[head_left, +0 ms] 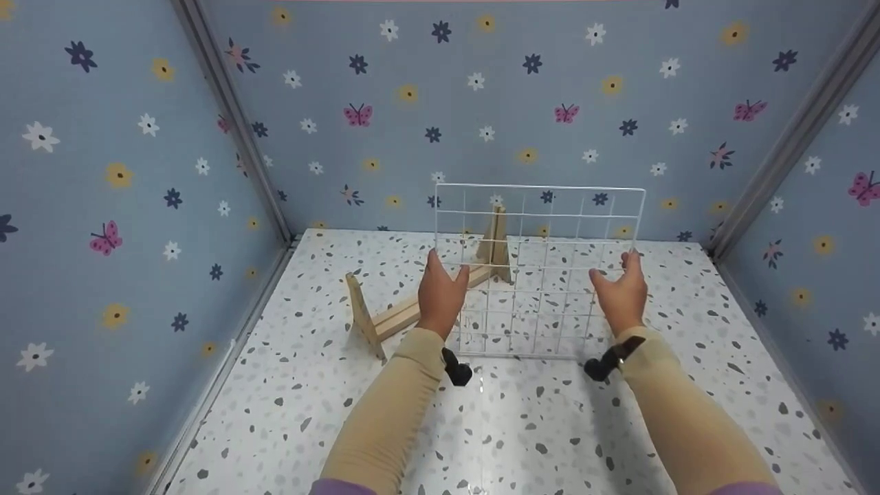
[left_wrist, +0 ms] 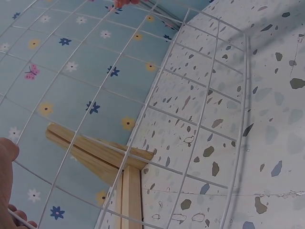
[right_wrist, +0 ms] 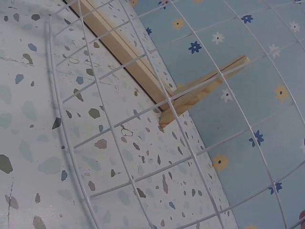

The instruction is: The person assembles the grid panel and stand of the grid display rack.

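A white wire grid panel (head_left: 543, 289) stands upright between both hands, tilted a little, its lower edge low over the table. My left hand (head_left: 442, 292) grips its left side wire; in the left wrist view the curled fingers (left_wrist: 19, 217) wrap that wire. On the opposite side my right hand (head_left: 621, 292) holds the right side wire, thumb raised; only a fingertip (right_wrist: 302, 219) shows at the right wrist view's edge. Behind the panel lies a wooden stand (head_left: 399, 317), a grooved bar with a tapered upright (head_left: 361, 313) at each end. The panel partly covers its far upright (head_left: 500, 230).
The white speckled tabletop (head_left: 275, 426) extends around the stand and panel. Blue flowered panels (head_left: 481, 103) wall it in at the back and both sides, with grey metal posts (head_left: 237, 130) at the corners. Each wrist carries a black camera mount (head_left: 457, 369).
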Action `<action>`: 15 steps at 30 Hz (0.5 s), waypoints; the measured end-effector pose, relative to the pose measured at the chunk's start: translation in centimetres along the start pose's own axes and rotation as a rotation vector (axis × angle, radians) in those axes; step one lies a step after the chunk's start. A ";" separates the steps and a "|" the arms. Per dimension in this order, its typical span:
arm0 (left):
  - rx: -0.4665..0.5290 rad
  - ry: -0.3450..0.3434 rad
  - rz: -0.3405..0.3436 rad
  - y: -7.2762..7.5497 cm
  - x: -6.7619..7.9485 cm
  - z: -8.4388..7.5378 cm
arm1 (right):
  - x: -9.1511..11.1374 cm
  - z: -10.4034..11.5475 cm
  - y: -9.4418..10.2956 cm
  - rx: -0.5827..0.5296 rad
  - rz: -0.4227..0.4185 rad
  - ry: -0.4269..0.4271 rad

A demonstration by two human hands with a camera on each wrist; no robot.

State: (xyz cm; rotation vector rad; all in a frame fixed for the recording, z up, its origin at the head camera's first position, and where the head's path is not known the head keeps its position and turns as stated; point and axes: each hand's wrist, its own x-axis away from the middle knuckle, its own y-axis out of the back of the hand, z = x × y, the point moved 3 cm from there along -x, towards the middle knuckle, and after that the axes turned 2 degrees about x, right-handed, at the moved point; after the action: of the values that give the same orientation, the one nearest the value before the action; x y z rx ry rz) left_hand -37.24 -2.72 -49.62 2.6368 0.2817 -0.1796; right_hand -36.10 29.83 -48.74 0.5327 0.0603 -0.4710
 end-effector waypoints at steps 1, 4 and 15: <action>-0.001 0.002 -0.005 0.0 0.0 0.0 | 0.0 0.0 0.0 -0.004 -0.001 0.002; -0.005 0.004 -0.017 0.1 0.0 -0.1 | 0.0 0.0 -0.2 -0.007 -0.008 0.021; 0.013 -0.004 -0.044 0.4 -0.2 -0.5 | -0.1 0.5 -0.3 -0.023 -0.033 0.038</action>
State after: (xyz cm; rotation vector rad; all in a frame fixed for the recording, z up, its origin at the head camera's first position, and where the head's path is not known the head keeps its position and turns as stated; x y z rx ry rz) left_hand -37.32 -2.85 -48.96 2.6439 0.3387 -0.2019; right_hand -36.33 29.39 -48.39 0.5187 0.1111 -0.4916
